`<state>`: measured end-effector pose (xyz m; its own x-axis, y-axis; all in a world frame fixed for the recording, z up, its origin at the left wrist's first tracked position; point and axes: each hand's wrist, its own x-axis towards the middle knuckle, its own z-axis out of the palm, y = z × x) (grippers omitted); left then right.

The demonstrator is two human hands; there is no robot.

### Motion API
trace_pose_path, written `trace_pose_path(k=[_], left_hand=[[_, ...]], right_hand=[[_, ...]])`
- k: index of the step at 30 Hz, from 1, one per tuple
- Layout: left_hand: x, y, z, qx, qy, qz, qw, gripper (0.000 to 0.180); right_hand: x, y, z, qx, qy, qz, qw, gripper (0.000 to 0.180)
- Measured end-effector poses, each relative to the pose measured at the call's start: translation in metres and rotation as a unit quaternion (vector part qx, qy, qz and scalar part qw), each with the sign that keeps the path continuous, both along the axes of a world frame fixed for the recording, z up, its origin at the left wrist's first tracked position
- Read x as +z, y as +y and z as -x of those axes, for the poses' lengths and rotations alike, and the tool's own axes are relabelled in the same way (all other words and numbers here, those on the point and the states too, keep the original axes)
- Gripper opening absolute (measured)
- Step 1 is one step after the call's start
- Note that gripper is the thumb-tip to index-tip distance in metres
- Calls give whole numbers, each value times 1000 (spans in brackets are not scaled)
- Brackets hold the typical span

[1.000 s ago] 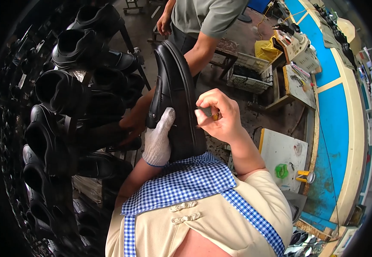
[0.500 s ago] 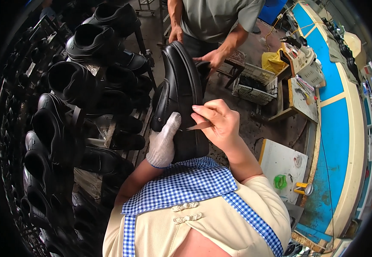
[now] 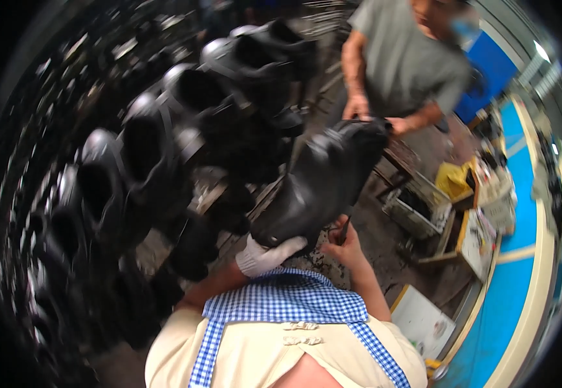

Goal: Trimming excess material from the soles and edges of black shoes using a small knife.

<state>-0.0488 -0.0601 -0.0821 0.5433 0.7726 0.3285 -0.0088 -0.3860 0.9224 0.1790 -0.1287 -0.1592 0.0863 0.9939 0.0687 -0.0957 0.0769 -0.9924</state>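
A black leather shoe (image 3: 323, 174) is held out in front of me, slanting away to the far right and blurred by motion. My left hand (image 3: 269, 253), in a white knit glove, is closed round its near end, thumb on top. Bare, my right hand (image 3: 345, 244) is beside the shoe's near right side, fingers pinched on a thin, dark, flat blade (image 3: 344, 227). Much of the blade is hidden by the fingers. At the shoe's far end are a co-worker's hands (image 3: 358, 107); whether they touch this shoe or another one behind it, I cannot tell.
Racks crowded with black shoes (image 3: 145, 149) fill the left side. A co-worker in a grey shirt (image 3: 403, 64) stands opposite. To the right are a crate (image 3: 416, 210), a yellow bag (image 3: 454, 180), a small worktable (image 3: 478, 242), a white board (image 3: 422, 320) and a long blue-topped conveyor (image 3: 510, 291).
The view has swung left, so the scene sits further right. The shoe has turned from sole-side toward me to upper showing, and my right hand with the blade has come off its face.
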Motion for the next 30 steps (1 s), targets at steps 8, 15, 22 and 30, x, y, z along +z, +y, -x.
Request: trace_pose_path(k=[8, 15, 22, 30], left_hand=[[46, -49, 109, 57, 233, -10, 971, 49], [24, -158, 204, 318, 215, 232, 893, 56], [-29, -157, 199, 539, 332, 114, 766, 44], [-13, -47, 220, 521, 368, 164, 753, 57]], right_hand=[[-35, 28, 88, 180, -377, -277, 865, 50], [-53, 69, 144, 344, -221, 22, 912, 41], [-42, 117, 195, 320, 59, 268, 907, 53], [-33, 98, 230, 266, 124, 345, 891, 77]])
